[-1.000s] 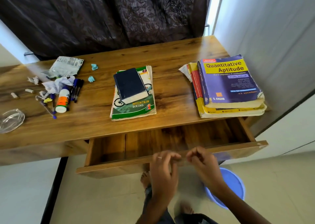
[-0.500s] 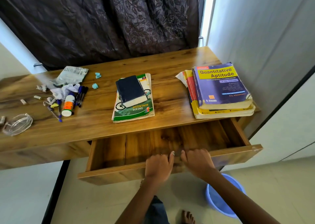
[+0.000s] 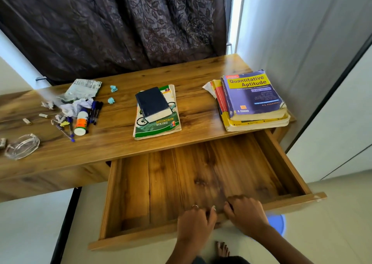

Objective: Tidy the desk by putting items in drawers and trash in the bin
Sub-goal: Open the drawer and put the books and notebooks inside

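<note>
head view: both hands on the front of an open drawer

head camera shows the fingers [image 3: 209, 211] of the left hand [image 3: 196, 220] curled over the front board of the drawer [image 3: 112, 193], gripping its top edge; the right hand [image 3: 246, 213] grips the same edge just beside it. the drawer stands pulled well out, its wooden floor bare. judging by the solid boards it is stiff and fairly heavy, best held at the middle of the front so it slides straight.

further out on the surface [image 3: 120, 143] wait the things to stow: a dark notebook [image 3: 152, 101] lying on a thin mountain biking book [image 3: 161, 127], floppy, better lifted together from below; a thick book stack [image 3: 253, 100] at the right, heavy, needing both hands. light crumpled paper [image 3: 75, 107], pens [image 3: 96, 109] and a small bottle [image 3: 81, 121] lie at the left. a blue bin [image 3: 278, 222] shows partly under the drawer.
</note>
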Action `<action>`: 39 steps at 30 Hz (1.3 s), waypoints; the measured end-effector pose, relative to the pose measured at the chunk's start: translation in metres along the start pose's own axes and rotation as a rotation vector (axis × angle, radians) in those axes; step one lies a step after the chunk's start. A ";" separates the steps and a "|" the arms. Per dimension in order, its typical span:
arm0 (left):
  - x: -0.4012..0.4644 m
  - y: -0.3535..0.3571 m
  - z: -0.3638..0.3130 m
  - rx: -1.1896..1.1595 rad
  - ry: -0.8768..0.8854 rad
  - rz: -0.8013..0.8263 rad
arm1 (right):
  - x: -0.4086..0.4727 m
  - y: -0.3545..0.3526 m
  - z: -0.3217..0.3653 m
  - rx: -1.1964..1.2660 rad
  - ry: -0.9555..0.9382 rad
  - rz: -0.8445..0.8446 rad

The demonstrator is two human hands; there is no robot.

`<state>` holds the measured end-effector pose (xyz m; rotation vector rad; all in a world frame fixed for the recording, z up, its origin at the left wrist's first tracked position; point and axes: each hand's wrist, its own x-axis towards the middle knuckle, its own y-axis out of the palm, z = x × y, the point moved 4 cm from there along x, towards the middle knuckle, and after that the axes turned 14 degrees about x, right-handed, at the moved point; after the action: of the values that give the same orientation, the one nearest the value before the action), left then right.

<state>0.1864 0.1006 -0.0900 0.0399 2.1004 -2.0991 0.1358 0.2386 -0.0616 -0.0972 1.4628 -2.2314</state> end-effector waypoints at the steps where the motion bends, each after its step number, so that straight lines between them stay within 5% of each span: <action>1: -0.006 0.001 0.000 -0.013 0.009 0.002 | -0.005 0.003 -0.001 0.030 0.023 -0.013; 19: -0.062 0.003 -0.009 -0.164 0.062 0.070 | -0.064 0.031 -0.006 0.061 0.080 -0.037; 29: -0.038 0.007 -0.010 -0.456 -0.080 0.288 | -0.036 0.020 -0.020 0.407 0.169 0.263; 39: 0.067 -0.058 -0.046 -0.547 -0.084 0.037 | 0.044 -0.103 -0.071 0.676 0.070 -0.118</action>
<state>0.1072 0.1394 -0.0420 -0.0769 2.5135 -1.4133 0.0399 0.3138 -0.0091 0.1167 0.6781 -2.7220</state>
